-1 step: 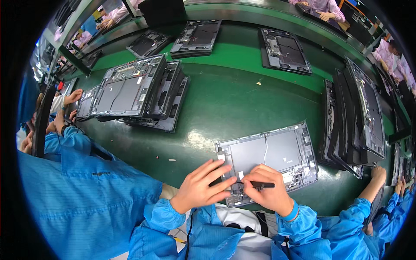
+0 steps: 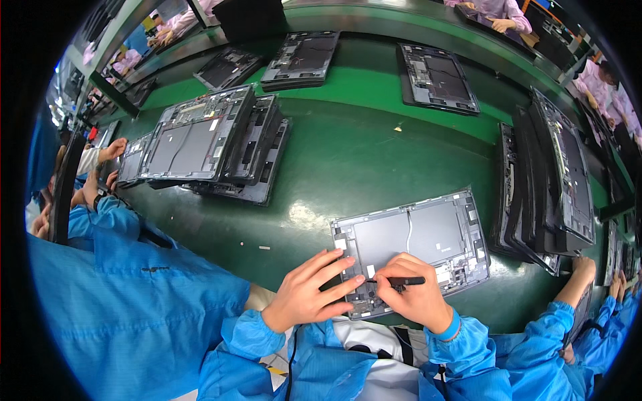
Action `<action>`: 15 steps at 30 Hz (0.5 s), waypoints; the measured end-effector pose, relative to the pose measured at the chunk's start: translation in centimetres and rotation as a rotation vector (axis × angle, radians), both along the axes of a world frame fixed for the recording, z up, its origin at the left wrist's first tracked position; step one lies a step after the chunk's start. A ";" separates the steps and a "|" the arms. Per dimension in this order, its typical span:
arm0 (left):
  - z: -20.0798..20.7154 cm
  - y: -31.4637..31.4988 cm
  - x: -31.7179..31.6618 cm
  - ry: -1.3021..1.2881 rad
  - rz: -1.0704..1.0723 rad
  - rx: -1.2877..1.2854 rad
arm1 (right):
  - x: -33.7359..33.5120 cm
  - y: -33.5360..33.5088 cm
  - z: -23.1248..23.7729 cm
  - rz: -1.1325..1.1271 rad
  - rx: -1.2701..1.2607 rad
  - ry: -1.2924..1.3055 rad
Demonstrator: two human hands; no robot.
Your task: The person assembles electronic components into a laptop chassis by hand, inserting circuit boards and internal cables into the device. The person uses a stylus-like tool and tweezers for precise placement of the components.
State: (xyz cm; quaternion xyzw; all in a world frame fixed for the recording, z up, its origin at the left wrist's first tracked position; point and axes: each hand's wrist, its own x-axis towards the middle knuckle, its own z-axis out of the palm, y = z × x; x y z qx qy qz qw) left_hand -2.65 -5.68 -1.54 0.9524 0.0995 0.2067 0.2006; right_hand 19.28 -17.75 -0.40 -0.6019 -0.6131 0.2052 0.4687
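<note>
A grey tablet-like housing [image 2: 428, 230] lies open on the green table in front of me, its inner panel, thin white cable and circuit parts showing. My left hand [image 2: 304, 294] has its fingers spread, with the fingertips over the housing's left edge. In the fingers of my right hand [image 2: 416, 297] is a slim black pen-shaped tool [image 2: 409, 281]. Its thin tip points left, at the small parts along the near left edge of the housing, close to my left fingertips. Whether the tip touches them is too small to tell.
Similar housings stand in a stack [image 2: 194, 144] at the left and a leaning stack [image 2: 535, 180] at the right. More housings [image 2: 301, 59] lie along the far side. A person in a blue sleeve [image 2: 134, 287] sits close on my left. Another person's arm [image 2: 565, 301] reaches in at the right.
</note>
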 end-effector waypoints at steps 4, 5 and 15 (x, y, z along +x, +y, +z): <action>0.8 -0.3 0.5 0.051 0.019 0.052 | 0.1 0.3 0.2 -0.024 -0.002 0.016; 0.8 -0.4 0.5 0.065 0.022 0.072 | 0.1 0.2 0.2 -0.027 0.002 0.019; 0.8 -0.3 0.8 0.055 0.018 0.136 | 1.8 -1.0 0.6 -0.127 -0.028 0.091</action>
